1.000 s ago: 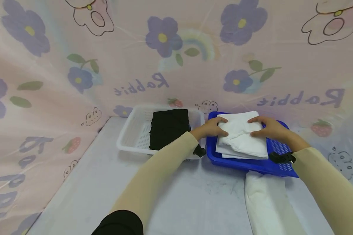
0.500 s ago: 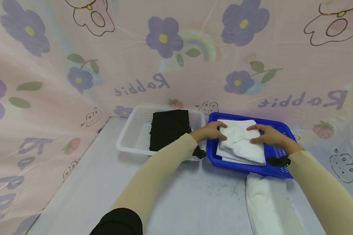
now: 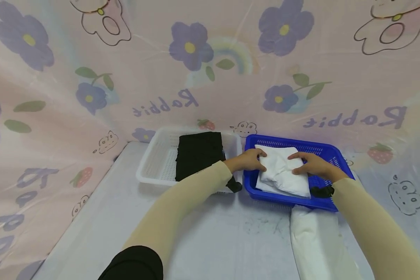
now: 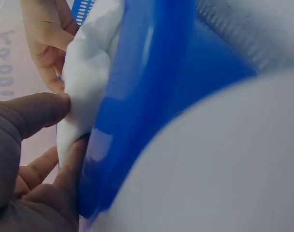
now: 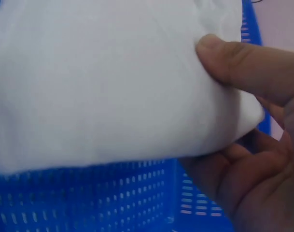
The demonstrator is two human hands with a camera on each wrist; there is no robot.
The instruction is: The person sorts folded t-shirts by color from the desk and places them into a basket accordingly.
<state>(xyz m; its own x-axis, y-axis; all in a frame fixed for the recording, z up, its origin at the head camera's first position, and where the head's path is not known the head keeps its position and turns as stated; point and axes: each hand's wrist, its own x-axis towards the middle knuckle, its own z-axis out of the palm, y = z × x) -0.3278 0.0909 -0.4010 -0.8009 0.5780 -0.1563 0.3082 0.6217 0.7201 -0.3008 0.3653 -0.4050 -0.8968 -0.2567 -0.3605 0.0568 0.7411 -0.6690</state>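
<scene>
A folded white cloth (image 3: 281, 171) lies inside the blue basket (image 3: 336, 155), toward its left side. My left hand (image 3: 248, 160) pinches the cloth's left edge, and in the left wrist view its thumb and fingers (image 4: 38, 111) hold that edge beside the blue rim. On the cloth's right side, my right hand (image 3: 313, 165) grips the edge. The right wrist view shows the right thumb (image 5: 248, 63) on top of the cloth (image 5: 98, 87) and the fingers curled beneath it, above the perforated basket floor.
Left of the blue basket stands a white basket (image 3: 146, 163) holding a folded black cloth (image 3: 197, 153). A long white cloth (image 3: 315, 241) lies on the table (image 3: 210, 241) in front of the blue basket. A patterned curtain (image 3: 231, 89) hangs behind.
The white cloth and both hands have come lower and nearer in the blue basket, uncovering more of its far rim. Both hands kept their hold, and the right hand shifted slightly left.
</scene>
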